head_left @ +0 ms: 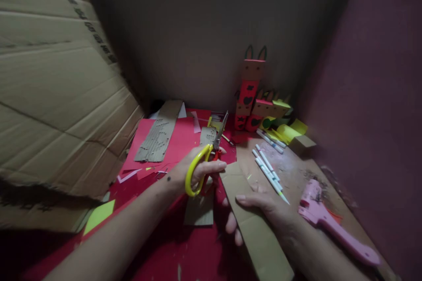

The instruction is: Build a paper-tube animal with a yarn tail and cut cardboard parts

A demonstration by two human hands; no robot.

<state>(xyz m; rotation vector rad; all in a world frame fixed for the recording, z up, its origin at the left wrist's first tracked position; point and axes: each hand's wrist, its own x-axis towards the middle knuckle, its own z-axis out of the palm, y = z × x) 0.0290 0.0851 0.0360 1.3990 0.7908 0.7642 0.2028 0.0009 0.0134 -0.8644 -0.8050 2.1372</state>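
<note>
Yellow-handled scissors (198,171) hang on my left hand (201,164), the thumb through the yellow loop and the blades pointing up and away. The tip of my left thumb meets the upper end of a long brown cardboard strip (253,228). My right hand (260,206) grips that strip, thumb on top and fingers beneath. The strip slants down toward the lower right. Under my left hand, another cardboard piece (199,210) lies on the dark red surface, partly covered.
Red paper (178,140) with a torn cardboard piece (160,134) lies at back left. Decorated cardboard figures (249,92) stand behind markers (267,171). A pink glue gun (329,224) is at right. A large cardboard sheet (59,96) rises at left.
</note>
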